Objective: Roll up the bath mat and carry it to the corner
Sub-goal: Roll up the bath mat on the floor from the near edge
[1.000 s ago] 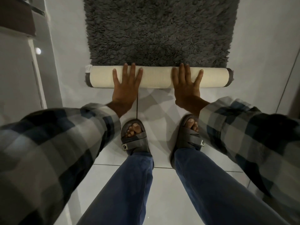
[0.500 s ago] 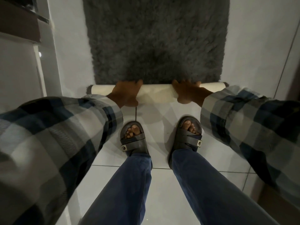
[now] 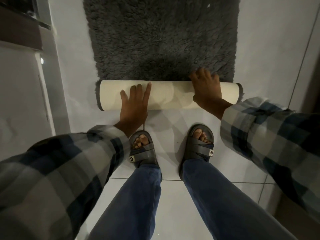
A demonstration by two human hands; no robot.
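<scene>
A dark grey shaggy bath mat (image 3: 161, 37) lies flat on the white tiled floor, stretching away from me. Its near end is wound into a roll (image 3: 168, 96) with the cream underside facing out, lying crosswise just ahead of my feet. My left hand (image 3: 135, 104) rests flat on the left half of the roll, fingers spread. My right hand (image 3: 206, 87) sits over the right part of the roll, its fingers curled over the top onto the grey pile.
My two sandalled feet (image 3: 143, 148) stand close behind the roll. A white door or cabinet panel with a frame (image 3: 50, 75) runs along the left. A wall edge (image 3: 310, 49) bounds the right. White tiles (image 3: 173, 205) continue behind me.
The roll has grown thicker and moved away from me. Both hands gripped over it half a second ago; now the left lies flat and the right sits farther right.
</scene>
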